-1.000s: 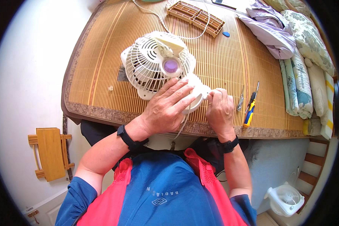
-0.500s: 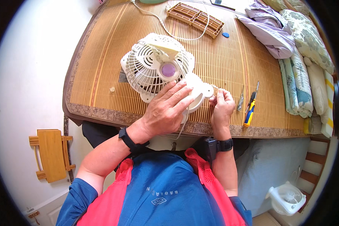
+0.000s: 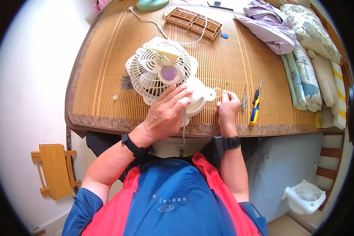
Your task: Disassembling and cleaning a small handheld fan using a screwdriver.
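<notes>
Left of centre on the tan slatted bamboo mat, toward its near edge, lay a white plastic caged fan with a round purple cap. The left hand covered part of its base, fingers nearly straight; whether it gripped could not be told. Just right of the base, the right hand's fingertips met in a narrow pinch, anything between them unclear. Farther right lay a blue-and-yellow-handled screwdriver.

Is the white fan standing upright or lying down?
Lying down: the white fan stretches along the slatted mat, its domed grille facing up, with the left hand on it.
</notes>
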Available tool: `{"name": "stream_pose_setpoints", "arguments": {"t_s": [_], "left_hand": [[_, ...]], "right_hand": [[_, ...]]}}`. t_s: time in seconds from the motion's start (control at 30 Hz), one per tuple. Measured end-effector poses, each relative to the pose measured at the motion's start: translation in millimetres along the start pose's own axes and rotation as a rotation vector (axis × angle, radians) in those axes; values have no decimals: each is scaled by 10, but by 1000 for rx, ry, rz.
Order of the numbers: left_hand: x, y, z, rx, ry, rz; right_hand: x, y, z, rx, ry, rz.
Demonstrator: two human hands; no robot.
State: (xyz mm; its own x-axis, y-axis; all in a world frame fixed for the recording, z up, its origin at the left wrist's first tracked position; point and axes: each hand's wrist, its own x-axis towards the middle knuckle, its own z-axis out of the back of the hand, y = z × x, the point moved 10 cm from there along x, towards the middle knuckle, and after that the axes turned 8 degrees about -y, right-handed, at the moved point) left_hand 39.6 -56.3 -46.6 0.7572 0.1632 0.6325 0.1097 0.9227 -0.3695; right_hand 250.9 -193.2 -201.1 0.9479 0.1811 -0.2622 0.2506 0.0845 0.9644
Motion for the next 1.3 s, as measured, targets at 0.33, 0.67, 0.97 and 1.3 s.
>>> {"name": "stream_pose_setpoints", "arguments": {"t_s": [0.33,0.67,0.97,1.3], "left_hand": [[-1,-44,-11,16,29,-10],[18,-90,98,-6,18,39],[-29,-240,419,88,2,106],[461,-77,843,430,271,38]], "right_hand": [[66,378,-85,-838,-25,546],[-274,405,-191,-360,425,348],[-649,494,-455,23,434,255],[-1229,1207,-823,95,443,536]]}}
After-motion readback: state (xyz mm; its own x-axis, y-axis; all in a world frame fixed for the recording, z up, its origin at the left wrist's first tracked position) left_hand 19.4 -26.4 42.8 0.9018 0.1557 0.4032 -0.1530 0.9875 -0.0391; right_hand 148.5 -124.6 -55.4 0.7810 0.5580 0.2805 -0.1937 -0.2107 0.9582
